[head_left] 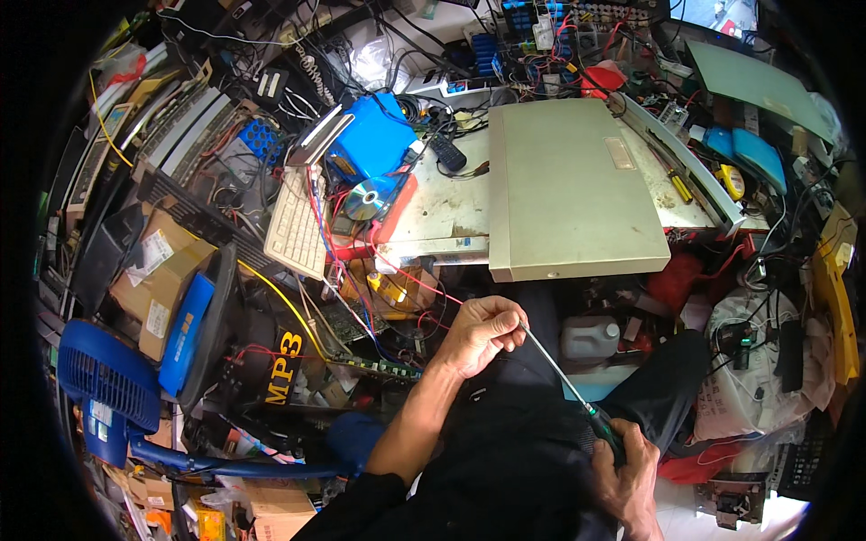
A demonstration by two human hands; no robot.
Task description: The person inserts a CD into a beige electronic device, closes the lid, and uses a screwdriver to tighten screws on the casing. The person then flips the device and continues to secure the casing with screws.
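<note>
1. Our left hand (pixel 476 332) is raised in front of the lap, forearm coming up from the lower edge at a slant, wrist bent slightly right.
2. Left fingers (pixel 502 317) are curled and pinching the far end of a screwdriver (pixel 566 383) shaft, thumb against the fingertips. Clenched on the tip.
3. Our right hand (pixel 631 469) sits low at the bottom right, near the knee, knuckles toward the camera.
4. Right fingers are wrapped around the green-and-black handle, closed grip. Handle mostly covered by the hand.
5. The screwdriver runs diagonally between both hands, tip high left, handle low right, above our dark trousers. It is off the surface, held in the air.
6. Straight ahead on the surface (pixel 433 212): a flat beige metal casing (pixel 568 189), lying level, front edge facing us, overhanging the near edge a bit.
7. Left of the casing: a shiny disc (pixel 368 198) beside a blue box (pixel 372 140), and a pale keyboard (pixel 296 225) tilted on its edge.
8. Red and yellow wires (pixel 397 275) trail from the surface edge down toward the left hand; contact with the hand unclear.
9. Below the surface edge, between the hands: a white plastic jug (pixel 590 338) on the floor clutter.
10. Far left: a blue fan (pixel 108 383) on the floor, well apart from both hands.
11. Right of the casing: a yellow-handled tool (pixel 682 187) lies on the surface.
</note>
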